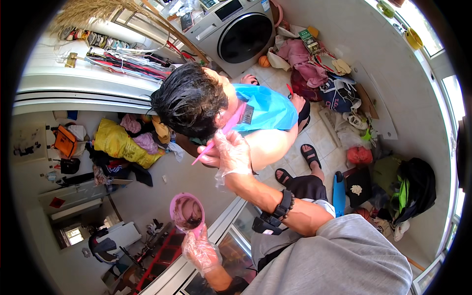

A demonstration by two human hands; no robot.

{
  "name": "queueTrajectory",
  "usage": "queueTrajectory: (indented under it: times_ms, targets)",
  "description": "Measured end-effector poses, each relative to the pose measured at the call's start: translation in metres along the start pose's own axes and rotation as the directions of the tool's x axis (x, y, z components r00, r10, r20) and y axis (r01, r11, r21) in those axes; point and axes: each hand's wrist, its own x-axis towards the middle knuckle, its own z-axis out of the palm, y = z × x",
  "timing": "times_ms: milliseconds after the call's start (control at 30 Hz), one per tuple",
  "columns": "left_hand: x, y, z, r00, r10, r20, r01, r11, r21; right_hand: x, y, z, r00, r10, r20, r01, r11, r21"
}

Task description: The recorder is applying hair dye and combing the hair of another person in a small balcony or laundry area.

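My right hand (233, 151), in a clear plastic glove, grips a pink hair-tint brush (231, 123) by its handle. Its dark bristles point away from the head, seen against a blue plastic cape (263, 107). Just beyond the brush is the head of a seated person, whose short dark hair (186, 97) looks wet. The cape covers this person's shoulders. Lower down, my left hand (201, 250), also gloved in clear plastic, holds a pink tinting bowl (187, 212) by its edge. Dark paste smears the bowl's inside and gathers at one side.
A washing machine (239, 37) stands beyond the seated person. Clothes and bags (302, 66) are heaped along the wall. A blue board (338, 193) lies near my feet. Another pile holds a yellow bag (123, 142). A sliding-door track (88, 94) runs beside the head.
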Motion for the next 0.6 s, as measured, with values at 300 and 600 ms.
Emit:
queueTrajectory:
  times_ms: [300,600]
  targets:
    - [0.002,0.001,0.001,1.000,-0.010,0.014,0.009,0.998,0.056,-0.026,0.024,0.038,0.999,-0.049,0.006,0.049,0.999,0.019]
    - [0.003,0.002,0.001,0.998,0.037,-0.043,-0.035,0.999,0.041,-0.030,0.044,0.033,0.997,-0.060,0.053,0.070,0.979,-0.192]
